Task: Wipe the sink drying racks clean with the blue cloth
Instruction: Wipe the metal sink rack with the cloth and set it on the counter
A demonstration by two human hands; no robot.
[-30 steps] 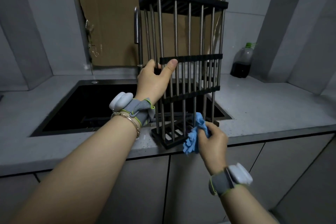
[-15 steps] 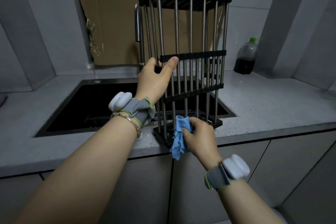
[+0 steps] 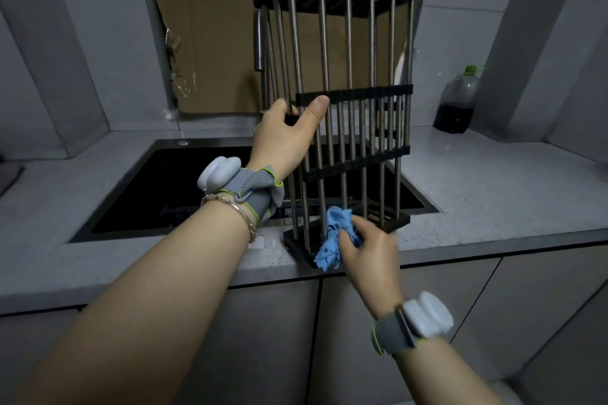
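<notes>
The left hand reaches up from the lower left. Its thumb lies along a black crossbar and its fingers curl behind the rods, gripping a tall drying rack of steel rods with black end frames. The right hand comes in low from the right, with its fingers curled around a bunched blue cloth. It holds the cloth against the lowest part of the rods, just above the bottom frame.

The rack stands on end with its long axis vertical. Its base rests on the speckled grey countertop at the front edge of the black sink, and its top leans slightly to the right. Both wrists wear grey bands carrying white devices.

A steel faucet rises behind the rack's left side, partly hidden by the rods. A sheet of brown cardboard covers the wall behind. A clear plastic bottle of dark liquid with a green cap stands in the far right corner, well apart from the rack.
</notes>
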